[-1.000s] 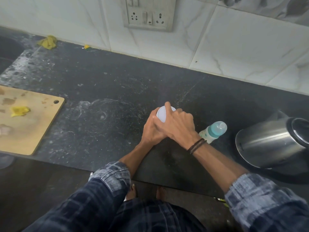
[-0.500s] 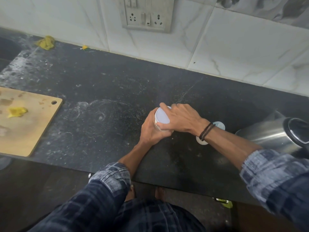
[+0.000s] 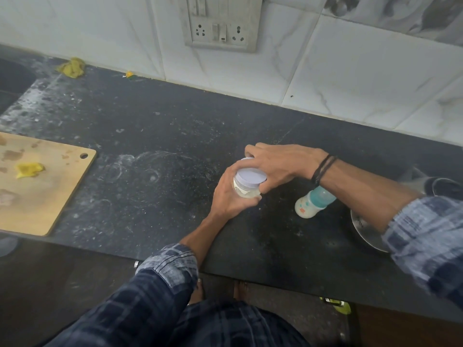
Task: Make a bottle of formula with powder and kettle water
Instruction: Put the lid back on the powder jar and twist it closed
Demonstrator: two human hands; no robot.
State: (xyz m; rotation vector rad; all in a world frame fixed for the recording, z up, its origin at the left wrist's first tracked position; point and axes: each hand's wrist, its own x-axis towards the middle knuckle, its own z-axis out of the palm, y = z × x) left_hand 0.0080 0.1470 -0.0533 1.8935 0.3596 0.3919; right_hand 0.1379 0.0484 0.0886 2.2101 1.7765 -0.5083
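Note:
A small clear jar (image 3: 244,190) with pale powder inside and a white screw lid (image 3: 250,176) stands on the black counter (image 3: 155,151). My left hand (image 3: 229,196) grips the jar's body from the near side. My right hand (image 3: 275,162) reaches over from the right, its fingers curled round the lid's rim. To the right stands a baby bottle (image 3: 312,202) with a teal cap, partly hidden behind my right forearm. The steel kettle (image 3: 368,234) is at the far right, mostly covered by my right sleeve.
A wooden cutting board (image 3: 37,186) with yellow scraps lies at the left, overhanging the counter's front edge. A yellow cloth (image 3: 71,67) sits by the tiled wall, beside a dark sink at far left. A socket panel (image 3: 220,31) is on the wall.
My right hand has turned on the lid, its wrist swinging right and the elbow moving outward. The jar now shows more of its clear body. The bottle stays in place.

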